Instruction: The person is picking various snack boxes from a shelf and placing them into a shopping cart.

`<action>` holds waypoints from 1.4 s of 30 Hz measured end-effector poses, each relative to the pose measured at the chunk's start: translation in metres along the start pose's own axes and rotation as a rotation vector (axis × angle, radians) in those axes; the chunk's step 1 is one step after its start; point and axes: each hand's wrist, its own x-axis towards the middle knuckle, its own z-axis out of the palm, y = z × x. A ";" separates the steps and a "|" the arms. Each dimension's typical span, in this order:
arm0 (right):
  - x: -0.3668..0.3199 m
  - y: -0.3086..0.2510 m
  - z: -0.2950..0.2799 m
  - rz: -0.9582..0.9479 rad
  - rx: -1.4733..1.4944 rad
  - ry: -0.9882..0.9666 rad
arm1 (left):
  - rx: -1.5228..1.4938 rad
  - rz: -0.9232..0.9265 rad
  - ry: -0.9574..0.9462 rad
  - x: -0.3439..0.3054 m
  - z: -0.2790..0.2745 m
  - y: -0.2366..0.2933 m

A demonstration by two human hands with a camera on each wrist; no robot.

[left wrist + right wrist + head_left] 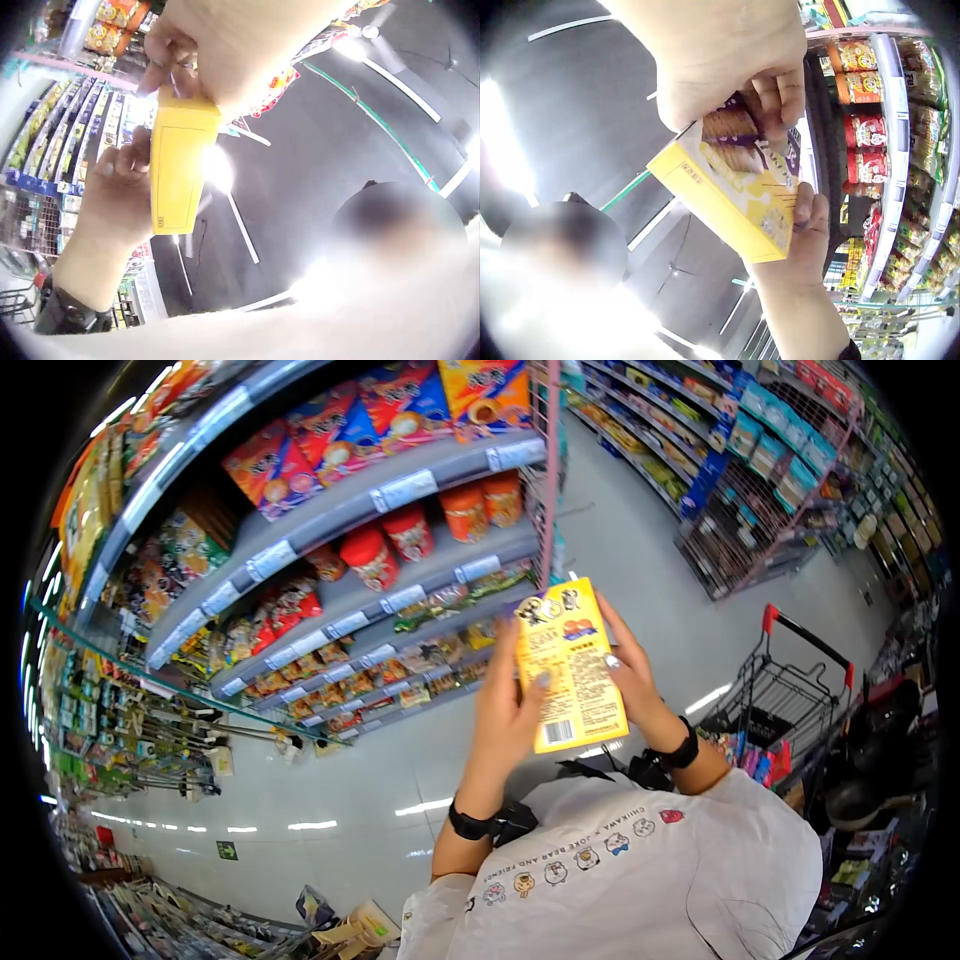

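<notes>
Head view shows us holding a yellow box (570, 665) up in the air, in front of the snack shelves (400, 490). Our left hand (505, 710) curls round the box's left edge. Our right hand (628, 670) holds its right edge. Both grips clasp the box. A shopping cart (800, 690) stands on our right.

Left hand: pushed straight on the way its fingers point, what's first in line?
Left hand already grips the box; beyond, probably the shelf edge, though depth is unclear.
</notes>
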 end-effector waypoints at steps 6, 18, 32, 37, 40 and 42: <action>0.017 -0.021 0.043 -0.060 -0.419 0.087 | 0.181 0.018 -0.352 0.006 -0.023 -0.004; 0.052 0.035 0.173 -0.156 -0.259 -0.091 | -0.852 -0.324 -0.360 -0.026 -0.149 -0.082; 0.072 0.053 0.238 -0.061 -0.461 -0.222 | -1.352 -0.306 0.057 -0.064 -0.223 -0.102; 0.074 0.084 0.213 0.094 -0.220 -0.245 | -1.197 -0.421 0.016 -0.062 -0.216 -0.125; 0.079 0.092 0.201 0.338 0.031 -0.109 | -1.126 -0.454 -0.020 -0.044 -0.213 -0.120; 0.087 0.098 0.188 0.328 0.019 -0.108 | -1.089 -0.506 -0.047 -0.035 -0.211 -0.123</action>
